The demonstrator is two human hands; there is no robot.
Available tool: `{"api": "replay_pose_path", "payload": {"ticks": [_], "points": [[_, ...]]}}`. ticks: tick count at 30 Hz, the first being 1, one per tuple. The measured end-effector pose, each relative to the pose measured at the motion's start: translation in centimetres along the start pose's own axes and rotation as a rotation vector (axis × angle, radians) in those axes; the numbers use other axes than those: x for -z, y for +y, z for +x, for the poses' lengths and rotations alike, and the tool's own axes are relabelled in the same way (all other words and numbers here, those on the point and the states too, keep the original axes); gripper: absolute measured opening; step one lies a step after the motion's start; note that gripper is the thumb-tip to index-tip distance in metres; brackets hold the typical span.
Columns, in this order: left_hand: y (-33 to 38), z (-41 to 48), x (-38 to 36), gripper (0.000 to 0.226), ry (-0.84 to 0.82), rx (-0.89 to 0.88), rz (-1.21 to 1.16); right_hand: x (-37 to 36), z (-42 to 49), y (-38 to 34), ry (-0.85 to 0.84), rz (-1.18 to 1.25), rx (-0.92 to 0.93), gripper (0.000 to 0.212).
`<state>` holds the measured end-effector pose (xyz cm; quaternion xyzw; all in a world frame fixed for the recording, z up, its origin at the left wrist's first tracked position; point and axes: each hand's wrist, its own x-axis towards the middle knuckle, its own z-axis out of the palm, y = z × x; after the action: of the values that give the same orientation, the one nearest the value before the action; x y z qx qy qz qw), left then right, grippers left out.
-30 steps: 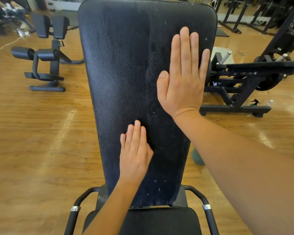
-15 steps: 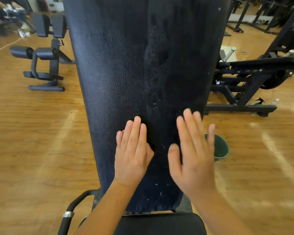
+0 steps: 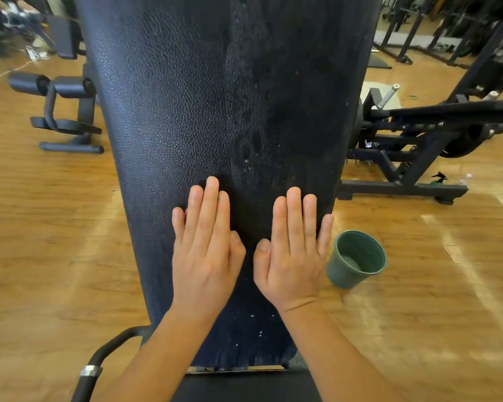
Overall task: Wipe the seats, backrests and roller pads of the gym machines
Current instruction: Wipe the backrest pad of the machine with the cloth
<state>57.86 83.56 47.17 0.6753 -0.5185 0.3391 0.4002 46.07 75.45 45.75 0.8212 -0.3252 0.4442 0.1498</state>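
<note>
The backrest, a long black pad with a pebbled vinyl skin, fills the centre of the frame from the top edge down to just above the seat, whose dark front edge shows at the bottom. A duller, streaked band with pale specks runs down its middle. It looks firmly padded and bolted to its frame, so it is a thing to press against rather than lift; the skin should give a little under the palm and may be slick where damp. Both hands lie flat on its lower part, side by side: the left hand near the centre, the right hand by the pad's right edge. Each grip is slack, fingers straight and together, closed on nothing visible; whether a cloth lies under either palm cannot be told. A curved black side rail rises at lower left. On the wooden floor, a green pot stands just right of the pad. Roller pads sit at upper left, another black machine at right.
</note>
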Motion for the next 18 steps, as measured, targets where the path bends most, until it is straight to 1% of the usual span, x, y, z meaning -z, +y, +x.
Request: {"api": "replay_pose_path", "payload": {"ticks": [6,9,11,14,18], "points": [[-0.5,0.5,0.0,0.049,-0.005,-0.056,0.006,0.1,0.0,-0.1,-0.01,-0.006,0.005,0.063],[-0.5,-0.3,-0.5,0.05,0.008,-0.037,0.01,0.1,0.0,-0.1,-0.018,-0.01,0.004,0.063],[-0.2,-1.9,-0.4,0.049,-0.026,-0.022,0.003,0.1,-0.1,0.0,-0.015,-0.008,0.002,0.063],[-0.2,-4.1,-0.2,0.043,-0.092,-0.047,0.038,0.2,0.0,-0.1,-0.014,-0.015,0.003,0.063],[0.1,-4.0,-0.1,0.045,-0.094,-0.013,0.026,0.1,-0.2,-0.1,-0.021,-0.01,-0.009,0.061]]}}
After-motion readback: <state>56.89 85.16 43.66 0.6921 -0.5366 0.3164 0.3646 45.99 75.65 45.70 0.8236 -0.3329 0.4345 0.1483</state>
